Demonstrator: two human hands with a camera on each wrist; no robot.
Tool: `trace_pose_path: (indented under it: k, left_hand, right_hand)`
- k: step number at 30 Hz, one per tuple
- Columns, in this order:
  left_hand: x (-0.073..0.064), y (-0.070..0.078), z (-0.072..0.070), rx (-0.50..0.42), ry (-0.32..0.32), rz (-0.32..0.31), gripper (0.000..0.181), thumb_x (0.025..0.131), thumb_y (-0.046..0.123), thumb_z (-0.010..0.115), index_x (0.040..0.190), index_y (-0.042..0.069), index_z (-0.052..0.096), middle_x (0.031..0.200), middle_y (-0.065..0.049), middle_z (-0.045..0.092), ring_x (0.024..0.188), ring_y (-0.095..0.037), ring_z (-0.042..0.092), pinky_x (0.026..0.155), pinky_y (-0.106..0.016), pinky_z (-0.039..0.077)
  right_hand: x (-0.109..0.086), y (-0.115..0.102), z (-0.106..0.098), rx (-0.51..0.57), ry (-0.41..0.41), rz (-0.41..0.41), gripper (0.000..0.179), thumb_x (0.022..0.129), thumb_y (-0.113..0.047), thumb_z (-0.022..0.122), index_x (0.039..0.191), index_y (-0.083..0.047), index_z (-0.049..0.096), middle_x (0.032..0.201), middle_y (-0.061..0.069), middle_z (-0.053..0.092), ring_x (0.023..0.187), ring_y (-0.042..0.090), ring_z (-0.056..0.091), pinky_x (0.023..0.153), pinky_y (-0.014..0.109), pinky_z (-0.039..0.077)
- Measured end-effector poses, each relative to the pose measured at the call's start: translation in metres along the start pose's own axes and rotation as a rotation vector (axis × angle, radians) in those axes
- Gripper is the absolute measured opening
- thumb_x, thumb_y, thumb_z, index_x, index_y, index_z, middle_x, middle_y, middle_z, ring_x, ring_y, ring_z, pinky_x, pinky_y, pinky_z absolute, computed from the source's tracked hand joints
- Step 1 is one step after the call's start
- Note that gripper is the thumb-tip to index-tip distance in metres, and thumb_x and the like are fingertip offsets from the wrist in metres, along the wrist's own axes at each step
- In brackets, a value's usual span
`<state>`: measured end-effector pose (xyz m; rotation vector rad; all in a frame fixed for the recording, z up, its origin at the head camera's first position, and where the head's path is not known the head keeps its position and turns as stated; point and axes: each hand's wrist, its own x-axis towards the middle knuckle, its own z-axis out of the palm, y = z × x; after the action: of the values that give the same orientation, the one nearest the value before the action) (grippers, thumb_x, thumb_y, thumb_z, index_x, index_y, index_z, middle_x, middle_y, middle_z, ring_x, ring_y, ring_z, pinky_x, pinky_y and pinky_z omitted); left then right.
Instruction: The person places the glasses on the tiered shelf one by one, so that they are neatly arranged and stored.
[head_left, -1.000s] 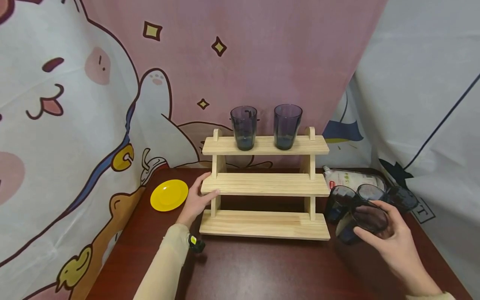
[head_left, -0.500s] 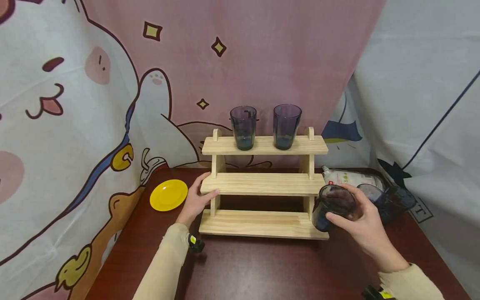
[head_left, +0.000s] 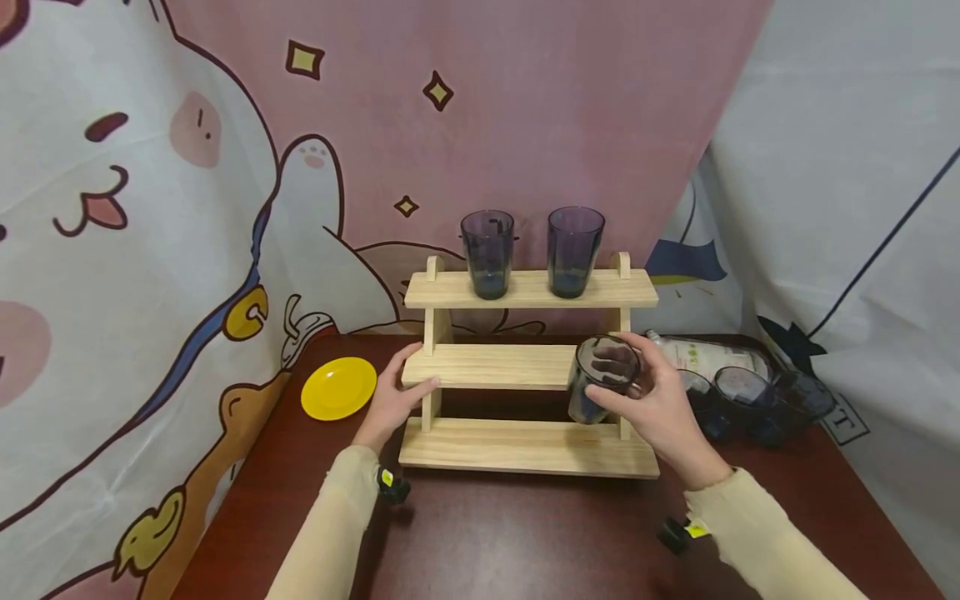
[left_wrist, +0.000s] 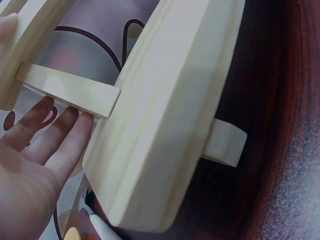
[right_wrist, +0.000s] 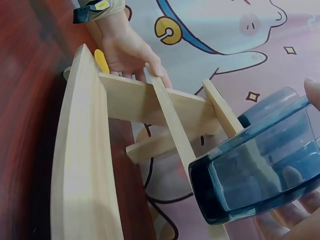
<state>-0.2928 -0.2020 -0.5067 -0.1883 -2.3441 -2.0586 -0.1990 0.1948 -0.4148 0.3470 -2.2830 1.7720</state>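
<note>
Right hand (head_left: 667,412): the grip is closed about the held glass (head_left: 584,387), thumb on the near side, fingers round the far side. The glass is mouth-up before the right end of the middle shelf (head_left: 502,367); whether it touches the wood cannot be told. Left hand (head_left: 390,402): the grip is fairly wide and holds the left end of the wooden rack (head_left: 525,450), thumb on the middle shelf, fingers against the upright (left_wrist: 70,89).

Counts: one rack of three shelves; six dark, see-through glasses; one yellow plate (head_left: 338,389); one white pouch (head_left: 701,357). Besides the held glass, a pair of glasses (head_left: 489,258) stands upright, well apart, on the top shelf (head_left: 528,289), and three glasses (head_left: 738,404) are clustered on the table (head_left: 540,533) right of the rack, near the pouch. Fingers show through the held glass; the interiors of the clustered three are too dark to read. The plate lies left of the rack.
</note>
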Motion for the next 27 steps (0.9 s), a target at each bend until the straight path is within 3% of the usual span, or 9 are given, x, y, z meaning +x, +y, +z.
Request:
trace_pose_path:
  k: [6, 12, 22, 27]
  left_hand:
    - [0.001, 0.000, 0.000, -0.007, -0.008, 0.011, 0.071, 0.092, 0.020, 0.085, 0.152, 0.038, 0.051, 0.143, -0.015, 0.057, 0.107, -0.031, 0.068, 0.087, -0.046, 0.061]
    - [0.001, -0.003, 0.000, -0.006, -0.007, 0.008, 0.071, 0.092, 0.022, 0.085, 0.152, 0.039, 0.051, 0.144, -0.014, 0.056, 0.108, -0.030, 0.067, 0.087, -0.045, 0.061]
    - [0.002, -0.005, 0.000, -0.021, -0.014, 0.018, 0.071, 0.092, 0.020, 0.084, 0.152, 0.038, 0.051, 0.141, -0.017, 0.058, 0.106, -0.029, 0.068, 0.083, -0.042, 0.061]
    - [0.002, -0.005, -0.001, -0.024, -0.014, 0.013, 0.072, 0.093, 0.018, 0.083, 0.155, 0.034, 0.049, 0.143, -0.018, 0.057, 0.106, -0.027, 0.068, 0.083, -0.040, 0.061]
  right_hand:
    - [0.018, -0.004, 0.016, 0.062, -0.040, 0.005, 0.076, 0.090, -0.013, 0.085, 0.154, -0.018, 0.045, 0.141, 0.012, 0.060, 0.125, 0.030, 0.062, 0.092, 0.022, 0.056]
    - [0.034, -0.010, 0.035, 0.112, -0.078, -0.056, 0.075, 0.087, -0.007, 0.086, 0.151, -0.013, 0.048, 0.137, 0.015, 0.064, 0.120, 0.038, 0.064, 0.089, 0.027, 0.059]
    - [0.061, -0.021, 0.065, 0.104, -0.120, -0.037, 0.082, 0.086, -0.020, 0.090, 0.155, -0.014, 0.046, 0.136, 0.006, 0.065, 0.117, 0.025, 0.066, 0.096, 0.034, 0.055]
    - [0.072, -0.024, 0.077, 0.102, -0.140, -0.015, 0.084, 0.085, -0.028, 0.091, 0.156, -0.016, 0.046, 0.134, 0.005, 0.065, 0.113, 0.025, 0.067, 0.090, 0.033, 0.055]
